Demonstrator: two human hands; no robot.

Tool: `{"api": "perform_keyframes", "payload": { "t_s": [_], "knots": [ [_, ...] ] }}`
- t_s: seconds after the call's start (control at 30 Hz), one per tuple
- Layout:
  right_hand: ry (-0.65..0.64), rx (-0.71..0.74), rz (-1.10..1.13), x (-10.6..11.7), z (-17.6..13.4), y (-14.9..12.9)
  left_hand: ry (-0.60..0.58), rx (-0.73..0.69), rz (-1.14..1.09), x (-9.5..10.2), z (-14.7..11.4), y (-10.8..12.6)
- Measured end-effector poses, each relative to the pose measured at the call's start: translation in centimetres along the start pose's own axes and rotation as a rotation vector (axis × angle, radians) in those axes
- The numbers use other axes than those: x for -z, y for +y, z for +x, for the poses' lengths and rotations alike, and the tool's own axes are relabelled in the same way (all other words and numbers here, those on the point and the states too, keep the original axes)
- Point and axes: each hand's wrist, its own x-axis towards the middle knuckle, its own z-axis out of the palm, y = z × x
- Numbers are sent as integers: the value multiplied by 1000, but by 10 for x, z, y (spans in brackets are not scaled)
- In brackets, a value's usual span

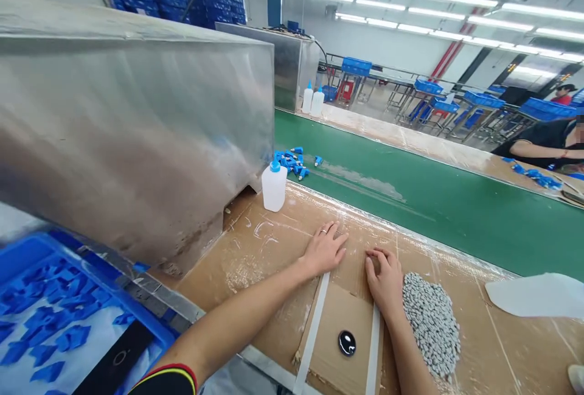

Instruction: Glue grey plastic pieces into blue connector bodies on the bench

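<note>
My left hand lies flat on the brown cardboard-covered bench, its fingers spread and nothing in it. To its right, my right hand rests on the same surface with fingers loosely bent and the thumb apart; I see nothing held. Just right of that wrist is a heap of small grey pieces. Between my forearms, a cardboard sheet is held by white tape strips, and a small round black glossy object sits on it. A white squeeze bottle with a blue cap stands beyond my left hand.
A green conveyor belt runs behind the bench, carrying a pile of small blue parts. A metal housing stands left. A blue bin holds blue parts and a phone. Another person's arm is across the belt.
</note>
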Motion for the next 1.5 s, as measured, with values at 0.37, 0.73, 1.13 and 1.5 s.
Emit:
{"api": "perform_keyframes", "payload": {
  "t_s": [0.37, 0.73, 1.13, 1.5],
  "knots": [
    [-73, -147, -35, 7, 0, -9, -2, 41, 75, 0, -2, 9],
    [-102, -239, 66, 19, 4, -15, 4, 385, 202, 11, -3, 50],
    [-69, -213, 127, 19, 6, -11, 7, 536, 96, 90, 82, 25],
    [-195, -78, 240, -79, 209, 41, 322, 1012, -11, 106, 181, -112]
  ]
}}
